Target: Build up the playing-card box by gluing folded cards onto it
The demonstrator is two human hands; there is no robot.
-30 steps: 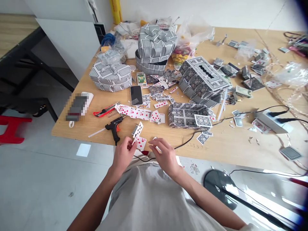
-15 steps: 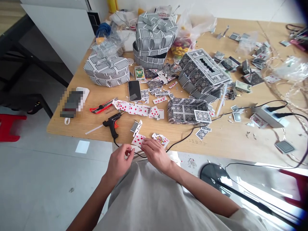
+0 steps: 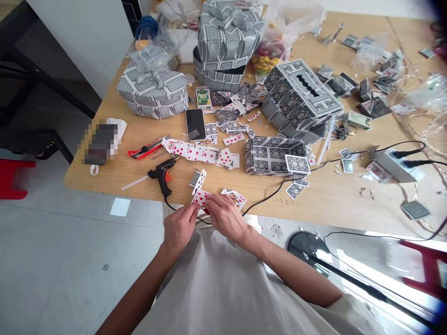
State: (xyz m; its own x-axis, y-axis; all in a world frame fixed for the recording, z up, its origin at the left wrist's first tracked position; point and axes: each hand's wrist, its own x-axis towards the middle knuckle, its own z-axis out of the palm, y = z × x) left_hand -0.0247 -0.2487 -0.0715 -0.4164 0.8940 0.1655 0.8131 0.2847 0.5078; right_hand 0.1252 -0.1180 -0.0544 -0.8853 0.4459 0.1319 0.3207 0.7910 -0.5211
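Note:
At the table's front edge, my left hand (image 3: 179,227) is closed in a pinch on the lower left part of a playing card (image 3: 200,197) with red diamonds. My right hand (image 3: 227,217) grips the same card from the right, fingers bent over its edge. Another playing card (image 3: 199,180) with black pips rises at a slant from the far side of the diamond card; whether they are joined I cannot tell. Right of them lies a bent face card (image 3: 238,199). Behind the hands, a black glue gun (image 3: 161,177) rests on its side, its cord running under my hands.
A strip of joined cards (image 3: 195,152), a red utility knife (image 3: 148,148) and a phone (image 3: 196,124) lie beyond. An open card-woven box (image 3: 256,163) stands right of centre. Lidded woven boxes (image 3: 153,95) stand behind. A power strip (image 3: 398,163) with cords sits at right.
My left hand has moved to the diamond card and now pinches it; before, its fingers were curled just beside it. My right hand stays on the card. The view has shifted slightly.

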